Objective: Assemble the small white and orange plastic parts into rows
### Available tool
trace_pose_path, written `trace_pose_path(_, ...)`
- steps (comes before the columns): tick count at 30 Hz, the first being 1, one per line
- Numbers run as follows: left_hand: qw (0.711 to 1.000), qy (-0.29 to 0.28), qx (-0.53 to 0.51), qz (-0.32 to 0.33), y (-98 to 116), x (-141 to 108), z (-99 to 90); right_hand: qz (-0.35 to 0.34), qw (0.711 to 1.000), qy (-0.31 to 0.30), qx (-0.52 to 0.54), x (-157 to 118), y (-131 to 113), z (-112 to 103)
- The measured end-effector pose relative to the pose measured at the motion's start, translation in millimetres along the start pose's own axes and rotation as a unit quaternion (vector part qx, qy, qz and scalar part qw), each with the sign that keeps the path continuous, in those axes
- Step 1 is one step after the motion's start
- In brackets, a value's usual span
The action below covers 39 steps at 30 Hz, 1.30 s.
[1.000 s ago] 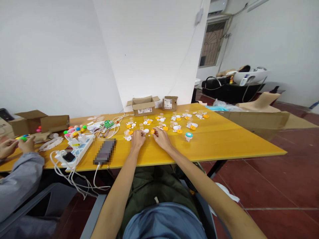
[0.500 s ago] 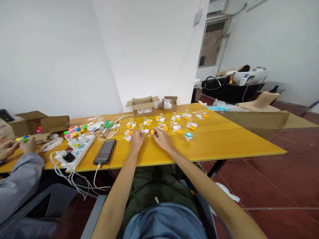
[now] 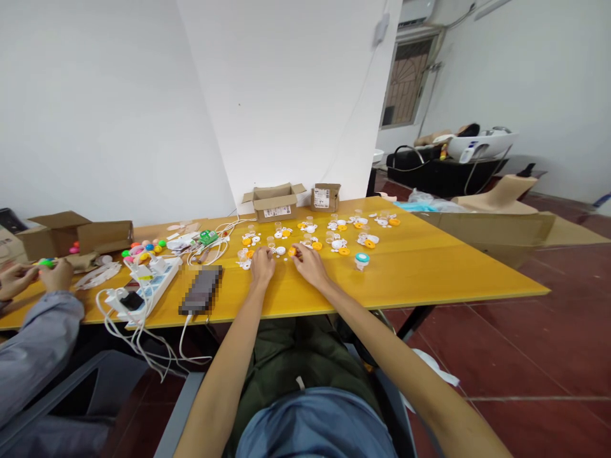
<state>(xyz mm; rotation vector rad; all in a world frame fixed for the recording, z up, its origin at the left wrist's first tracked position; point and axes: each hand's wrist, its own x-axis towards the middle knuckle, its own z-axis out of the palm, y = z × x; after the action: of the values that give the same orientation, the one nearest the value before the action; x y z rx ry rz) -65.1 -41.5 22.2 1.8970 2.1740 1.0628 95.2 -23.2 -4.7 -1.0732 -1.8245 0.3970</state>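
Note:
My right hand (image 3: 308,261) pinches a small orange round part (image 3: 292,252) just above the table. My left hand (image 3: 262,263) is closed beside it, fingers curled down; whatever it may hold is hidden. Between the two hands lie a white disc (image 3: 280,251) and smaller white bits. Groups of parts, each with a clear plastic cup, white pieces and an orange ring (image 3: 344,252), are spread around and beyond my hands. To the right of them stands a small clear and white piece with a teal top (image 3: 361,259).
A phone (image 3: 201,290) and a white power strip (image 3: 155,286) with tangled cables lie to my left. Two cardboard boxes, one open (image 3: 274,207), stand at the wall. Farther left, a co-worker's hands (image 3: 57,275) handle a green ball near colourful balls and another open box (image 3: 79,235).
My own hands stay almost in place, the right still holding the orange part. At the left, the co-worker's hands have shifted slightly and the green ball shows more clearly between them.

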Motion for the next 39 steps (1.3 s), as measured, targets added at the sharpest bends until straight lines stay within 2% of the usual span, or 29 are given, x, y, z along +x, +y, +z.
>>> trace_pose_path(5, 0.996, 0.008, -0.060, 0.064, 6.3, -1.1, 0.5, -0.002, 1.000, -0.002, 0.008, -0.1, 0.1, -0.4)
trace_pose_path(10, 0.981, -0.046, -0.098, 0.161, 12.5, -6.3, 0.6, -0.013, 1.000, -0.003, 0.007, 0.0, 1.2, -0.5)
trace_pose_path(15, 0.972, -0.060, -0.099, 0.206, 16.1, -10.0, -2.2, -0.017, 1.000, -0.007, 0.006, -0.6, -2.0, -2.3)
trace_pose_path(39, 0.971, -0.029, -0.101, 0.216, 10.8, -6.5, 2.1, -0.020, 0.999, -0.015, 0.028, -1.6, -7.4, -2.2)
